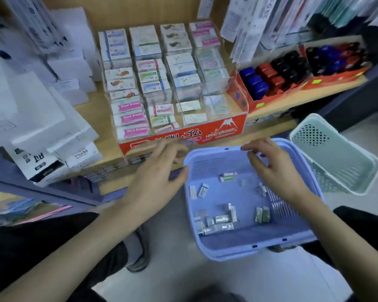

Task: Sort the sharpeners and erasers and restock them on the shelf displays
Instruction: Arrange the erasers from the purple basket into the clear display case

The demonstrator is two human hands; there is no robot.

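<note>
Stacks of white cardboard refill boxes (52, 136) lie far left of the lilac perforated plastic basket (249, 247), which I take as the marker for everything else. Up and left of the basket, on the wooden shelf, stands the red-fronted clear-compartment eraser display (168, 83); several front cells look half empty. The left hand (155, 179) hovers just beside the basket's left rim, fingers spread, holding nothing I can make out. Inside the basket lie the small wrapped erasers (216, 223), scattered singly and in a loose heap near its front wall. The right hand (273, 168) reaches over its far rim, fingers parted and curled, seemingly empty, though blur hides the tips. Right of the basket sits a pale green plastic basket (336, 158), tilted. Sorting seems under way; next, one matching eraser must be pinched out and carried to its cell.
</note>
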